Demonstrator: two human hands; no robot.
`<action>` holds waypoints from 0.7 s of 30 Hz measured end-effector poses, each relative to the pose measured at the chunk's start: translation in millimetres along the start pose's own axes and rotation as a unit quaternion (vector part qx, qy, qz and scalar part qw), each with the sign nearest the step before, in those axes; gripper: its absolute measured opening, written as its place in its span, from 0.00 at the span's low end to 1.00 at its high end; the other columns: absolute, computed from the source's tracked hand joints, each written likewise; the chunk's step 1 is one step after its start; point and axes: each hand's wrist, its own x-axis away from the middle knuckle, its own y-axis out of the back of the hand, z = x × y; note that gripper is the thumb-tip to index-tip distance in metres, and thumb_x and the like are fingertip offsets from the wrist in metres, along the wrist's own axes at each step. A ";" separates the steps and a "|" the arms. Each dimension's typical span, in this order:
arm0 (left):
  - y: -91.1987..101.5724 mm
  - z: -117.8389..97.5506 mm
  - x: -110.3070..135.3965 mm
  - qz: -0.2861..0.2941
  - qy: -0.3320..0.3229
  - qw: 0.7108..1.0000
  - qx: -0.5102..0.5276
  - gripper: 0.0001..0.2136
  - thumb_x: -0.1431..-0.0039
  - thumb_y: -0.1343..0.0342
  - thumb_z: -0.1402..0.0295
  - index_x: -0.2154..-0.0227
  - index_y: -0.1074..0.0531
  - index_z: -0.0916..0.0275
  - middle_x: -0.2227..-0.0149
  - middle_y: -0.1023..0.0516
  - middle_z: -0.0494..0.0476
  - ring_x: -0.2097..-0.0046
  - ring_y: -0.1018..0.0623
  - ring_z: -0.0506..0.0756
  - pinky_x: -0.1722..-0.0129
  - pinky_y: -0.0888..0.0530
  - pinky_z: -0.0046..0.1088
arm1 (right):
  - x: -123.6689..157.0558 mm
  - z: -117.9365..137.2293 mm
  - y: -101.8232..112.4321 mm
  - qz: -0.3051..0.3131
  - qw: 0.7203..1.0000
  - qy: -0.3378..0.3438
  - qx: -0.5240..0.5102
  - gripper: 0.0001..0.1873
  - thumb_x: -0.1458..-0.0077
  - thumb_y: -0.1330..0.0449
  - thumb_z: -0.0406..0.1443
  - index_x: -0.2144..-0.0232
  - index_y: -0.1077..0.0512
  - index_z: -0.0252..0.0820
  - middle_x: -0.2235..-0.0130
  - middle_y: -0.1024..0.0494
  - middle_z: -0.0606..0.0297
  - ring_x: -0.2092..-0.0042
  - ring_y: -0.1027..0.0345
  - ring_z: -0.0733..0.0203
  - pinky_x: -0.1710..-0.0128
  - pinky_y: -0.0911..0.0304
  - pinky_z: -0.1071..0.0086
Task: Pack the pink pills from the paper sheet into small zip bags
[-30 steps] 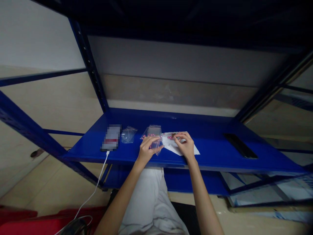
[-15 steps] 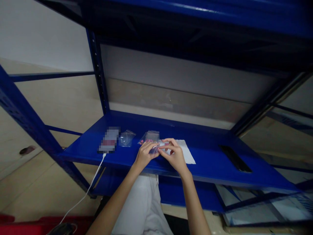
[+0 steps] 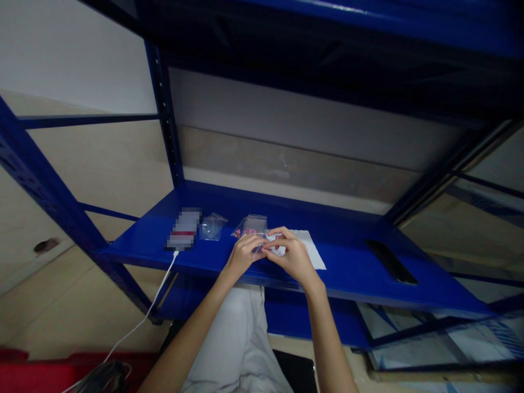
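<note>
My left hand (image 3: 242,255) has its fingers closed on a small clear plastic bag (image 3: 257,249) above the front edge of the blue shelf board (image 3: 344,262). From the other side, my right hand (image 3: 295,256) pinches at the bag's right edge with thumb and index finger, the fingertips of both hands almost meeting. Whatever is inside that bag is mostly covered by my fingers. Just behind my left hand lie clear zip bags (image 3: 257,222) with small pink-red beads in them. A white sheet of paper (image 3: 314,254) lies partly under my right hand.
To the left is another clear zip bag (image 3: 213,227), beside a blurred-out phone (image 3: 184,229) with a white cable (image 3: 158,295) hanging off the edge. A black flat device (image 3: 392,262) rests at the right. Blue rack posts (image 3: 164,109) and an upper shelf (image 3: 327,33) surround the board.
My right hand has shifted slightly left, its fingertips closer to the left hand's. The view has tilted a little; the things on the shelf lie as before.
</note>
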 end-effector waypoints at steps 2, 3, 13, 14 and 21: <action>0.5 -1.0 -1.0 0.000 -0.001 1.000 -0.001 0.12 0.48 0.45 0.60 0.64 0.28 0.62 0.67 0.23 0.56 0.64 0.25 0.54 0.63 0.30 0.31 | 1.3 0.5 0.9 0.009 1.000 -0.007 0.012 0.05 0.53 0.38 0.34 0.71 0.23 0.50 0.58 0.29 0.67 0.69 0.34 0.67 0.71 0.40 0.73; 0.7 -1.7 -1.3 0.005 -0.001 1.000 -0.002 0.12 0.48 0.45 0.60 0.65 0.28 0.62 0.68 0.23 0.56 0.64 0.25 0.54 0.63 0.30 0.31 | 2.0 0.2 1.0 0.009 1.000 -0.014 0.021 0.05 0.53 0.38 0.35 0.71 0.24 0.50 0.58 0.29 0.67 0.69 0.34 0.67 0.72 0.40 0.73; 1.4 -3.1 -1.0 -0.032 0.045 0.997 0.049 0.10 0.48 0.44 0.63 0.65 0.27 0.62 0.66 0.23 0.57 0.62 0.24 0.55 0.60 0.29 0.31 | -0.8 -7.2 -5.9 -0.041 0.995 -0.015 -0.090 0.12 0.46 0.45 0.41 0.68 0.23 0.46 0.57 0.27 0.60 0.63 0.32 0.60 0.79 0.42 0.74; 2.1 -3.0 -1.3 -0.047 0.074 0.993 0.072 0.10 0.48 0.44 0.62 0.65 0.26 0.62 0.66 0.22 0.58 0.62 0.24 0.54 0.61 0.28 0.30 | -0.7 -11.1 -8.1 -0.070 0.991 -0.030 -0.114 0.13 0.45 0.46 0.41 0.67 0.23 0.44 0.57 0.27 0.59 0.63 0.32 0.60 0.81 0.44 0.75; 6.6 -4.2 -4.1 -0.079 0.362 0.873 0.316 0.24 0.41 0.60 0.53 0.61 0.28 0.67 0.73 0.22 0.57 0.88 0.33 0.45 0.91 0.37 0.20 | 12.0 -52.8 -30.2 -0.162 0.965 -0.128 -0.160 0.15 0.47 0.46 0.43 0.70 0.24 0.39 0.65 0.25 0.58 0.64 0.32 0.59 0.75 0.38 0.72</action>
